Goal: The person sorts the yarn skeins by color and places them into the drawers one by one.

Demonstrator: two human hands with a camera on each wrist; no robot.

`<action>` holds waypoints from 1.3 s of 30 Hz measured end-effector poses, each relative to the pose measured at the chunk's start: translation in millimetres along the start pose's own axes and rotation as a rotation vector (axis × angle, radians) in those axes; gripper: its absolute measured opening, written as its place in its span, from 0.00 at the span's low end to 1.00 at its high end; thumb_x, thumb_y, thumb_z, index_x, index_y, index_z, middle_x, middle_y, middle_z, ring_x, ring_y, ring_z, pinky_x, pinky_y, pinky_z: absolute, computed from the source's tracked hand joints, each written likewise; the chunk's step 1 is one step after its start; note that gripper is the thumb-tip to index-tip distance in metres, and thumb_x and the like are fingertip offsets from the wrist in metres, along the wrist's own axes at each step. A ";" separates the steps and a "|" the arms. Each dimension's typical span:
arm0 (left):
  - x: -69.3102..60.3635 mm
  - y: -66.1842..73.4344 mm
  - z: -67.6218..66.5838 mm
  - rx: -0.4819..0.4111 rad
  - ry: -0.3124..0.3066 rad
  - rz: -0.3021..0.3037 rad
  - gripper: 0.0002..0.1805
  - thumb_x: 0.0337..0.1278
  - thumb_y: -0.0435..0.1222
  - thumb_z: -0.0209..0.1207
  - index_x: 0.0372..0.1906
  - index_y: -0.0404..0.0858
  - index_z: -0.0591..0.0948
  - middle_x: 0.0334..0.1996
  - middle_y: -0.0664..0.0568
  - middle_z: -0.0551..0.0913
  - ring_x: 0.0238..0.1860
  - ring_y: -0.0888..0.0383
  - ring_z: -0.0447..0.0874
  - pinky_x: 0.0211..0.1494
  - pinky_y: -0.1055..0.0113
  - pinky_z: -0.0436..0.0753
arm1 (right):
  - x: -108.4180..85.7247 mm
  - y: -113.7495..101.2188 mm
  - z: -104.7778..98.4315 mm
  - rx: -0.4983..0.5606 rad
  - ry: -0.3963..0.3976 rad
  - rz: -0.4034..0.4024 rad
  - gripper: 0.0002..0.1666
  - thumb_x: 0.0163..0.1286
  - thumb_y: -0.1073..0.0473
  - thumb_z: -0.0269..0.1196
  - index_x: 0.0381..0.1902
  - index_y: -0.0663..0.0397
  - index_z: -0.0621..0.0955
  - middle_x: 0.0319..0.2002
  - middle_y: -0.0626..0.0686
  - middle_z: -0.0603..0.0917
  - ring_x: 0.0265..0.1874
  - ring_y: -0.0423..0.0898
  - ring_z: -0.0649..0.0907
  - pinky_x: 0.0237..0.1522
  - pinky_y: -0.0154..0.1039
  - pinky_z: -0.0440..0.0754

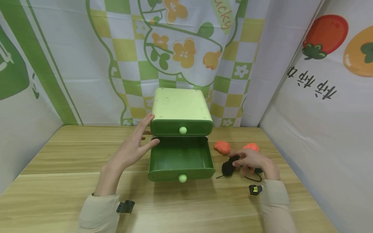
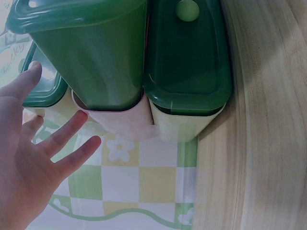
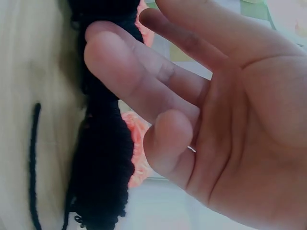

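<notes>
A small green drawer cabinet [image 1: 182,103] stands on the table, its middle drawer [image 1: 180,157] pulled out with a bare floor in view. My left hand [image 1: 128,152] is at the cabinet's left side, fingers spread and fairly straight, fingertips by the upper tier; the thumb points toward the open drawer. Over black yarn [image 1: 228,168] to the right hovers my right hand [image 1: 252,160], its fingers loosely bent. In the right wrist view the fingertips lie close to the black yarn [image 3: 100,163]; whether they touch it is unclear. Part of the yarn is hidden by the hand.
An orange yarn ball [image 1: 222,147] lies right of the cabinet, and a second orange ball [image 1: 251,147] sits behind my right hand. The lower drawer [image 2: 189,62] is closed. Printed cloth [image 1: 180,48] hangs behind the wooden table [image 1: 186,207].
</notes>
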State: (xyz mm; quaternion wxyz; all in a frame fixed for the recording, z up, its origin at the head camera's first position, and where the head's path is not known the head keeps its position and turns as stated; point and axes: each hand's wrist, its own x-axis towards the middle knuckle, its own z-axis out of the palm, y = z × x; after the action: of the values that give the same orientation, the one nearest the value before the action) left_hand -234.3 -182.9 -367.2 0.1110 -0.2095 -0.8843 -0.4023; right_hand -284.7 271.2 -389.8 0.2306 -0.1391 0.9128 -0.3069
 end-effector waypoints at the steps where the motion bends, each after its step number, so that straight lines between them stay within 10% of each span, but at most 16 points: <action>1: 0.0 0.0 0.0 -0.001 -0.002 -0.001 0.44 0.69 0.53 0.56 0.78 0.68 0.41 0.81 0.65 0.37 0.64 0.41 0.75 0.61 0.39 0.78 | 0.4 0.6 0.9 0.007 -0.010 -0.001 0.32 0.69 0.54 0.65 0.68 0.55 0.73 0.37 0.58 0.88 0.24 0.51 0.87 0.19 0.40 0.81; 21: 0.6 -0.8 0.5 0.002 -0.002 -0.008 0.44 0.69 0.53 0.56 0.79 0.67 0.41 0.81 0.62 0.37 0.64 0.39 0.75 0.62 0.39 0.78 | 16.9 15.5 15.6 0.100 -0.056 0.051 0.33 0.64 0.60 0.67 0.67 0.54 0.74 0.26 0.53 0.87 0.21 0.45 0.87 0.18 0.35 0.77; 39: -0.5 0.8 -1.1 -0.001 -0.002 -0.010 0.44 0.68 0.53 0.57 0.78 0.69 0.42 0.81 0.64 0.37 0.64 0.42 0.76 0.61 0.39 0.78 | 19.3 18.2 13.2 0.101 -0.032 -0.076 0.28 0.64 0.67 0.64 0.63 0.63 0.76 0.31 0.57 0.87 0.24 0.47 0.87 0.22 0.40 0.85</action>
State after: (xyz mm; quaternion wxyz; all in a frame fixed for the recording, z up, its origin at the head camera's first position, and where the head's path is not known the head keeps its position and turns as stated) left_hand -233.5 -183.4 -366.1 0.1081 -0.2055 -0.8853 -0.4030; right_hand -296.5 271.0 -417.0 0.2401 -0.1670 0.8863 -0.3590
